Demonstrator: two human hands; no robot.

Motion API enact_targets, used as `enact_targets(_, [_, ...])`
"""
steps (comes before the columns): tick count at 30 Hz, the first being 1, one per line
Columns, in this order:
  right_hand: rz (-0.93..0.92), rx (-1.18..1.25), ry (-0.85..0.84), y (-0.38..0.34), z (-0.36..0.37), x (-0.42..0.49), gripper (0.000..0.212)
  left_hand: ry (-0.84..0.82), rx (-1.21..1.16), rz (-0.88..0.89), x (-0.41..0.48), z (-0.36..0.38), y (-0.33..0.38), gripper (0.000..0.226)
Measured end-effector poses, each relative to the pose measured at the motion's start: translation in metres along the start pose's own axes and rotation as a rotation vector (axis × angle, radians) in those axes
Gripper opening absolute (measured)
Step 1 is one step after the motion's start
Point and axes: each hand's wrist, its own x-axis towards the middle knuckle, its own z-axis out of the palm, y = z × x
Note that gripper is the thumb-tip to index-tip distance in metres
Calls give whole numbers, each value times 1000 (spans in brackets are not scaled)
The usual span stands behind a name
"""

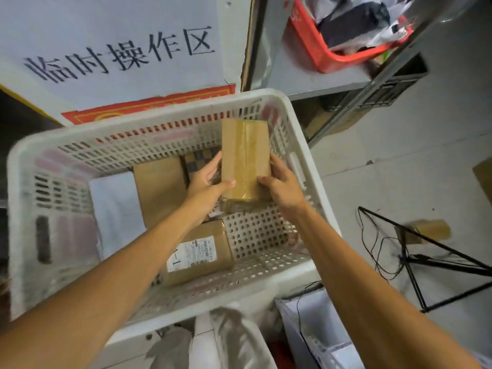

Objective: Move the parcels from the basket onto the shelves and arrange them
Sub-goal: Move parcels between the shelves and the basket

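While the white basket (149, 129) beneath the fingers (213, 166), near the grey shelf (306, 75) up beyond them, holds a white packet (114, 206), a brown box (159, 187) and a labelled parcel (202, 251), grips a taped parcel (245, 155) upright, left hand (205, 187) and right hand (283, 186) clasping its sides; judged unfinished: at least four left to shelve.

One head-worn wide-angle view — steeply downward, close over the white basket (165, 121) — shelf edge beyond.

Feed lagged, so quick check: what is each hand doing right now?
Left hand: grips the left side of the taped cardboard parcel.
Right hand: grips the same parcel's right side.
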Motion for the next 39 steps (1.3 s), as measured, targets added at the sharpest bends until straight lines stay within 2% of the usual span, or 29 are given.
enact_targets(4, [2,-117,51,13,-9,30,64,-19,-20,-15,37,17,-15,77])
enact_targets(8, [-70,-355,67,21,-8,53,81,-18,-67,-28,63,31,-27,74])
enact_targets(12, [-27,-845,-29,37,0,64,85,-2,-98,-47,72,37,-46,74])
enact_targets(15, [-83,-1050,28,50,7,60,81,5,-148,-59,71,33,-53,73])
enact_targets(20, [-164,-1226,72,50,10,64,115,30,-241,-70,75,37,-51,63])
enact_targets(22, [-214,-1267,84,45,2,70,114,57,-263,-61,76,44,-52,63])
enact_targets(24, [-292,-1343,50,42,-4,76,103,79,-260,-36,77,54,-54,66])
enact_targets(27, [-317,-1342,-17,44,-1,81,88,83,-165,18,80,60,-59,67])
enact_targets(31, [-303,-1304,21,47,7,78,80,71,90,102,77,53,-60,67])
enact_targets(36, [-291,-1313,19,36,1,71,81,8,560,207,58,40,-54,64])
enact_targets(39, [-264,-1327,-48,25,-2,58,85,-89,703,203,39,23,-45,65])
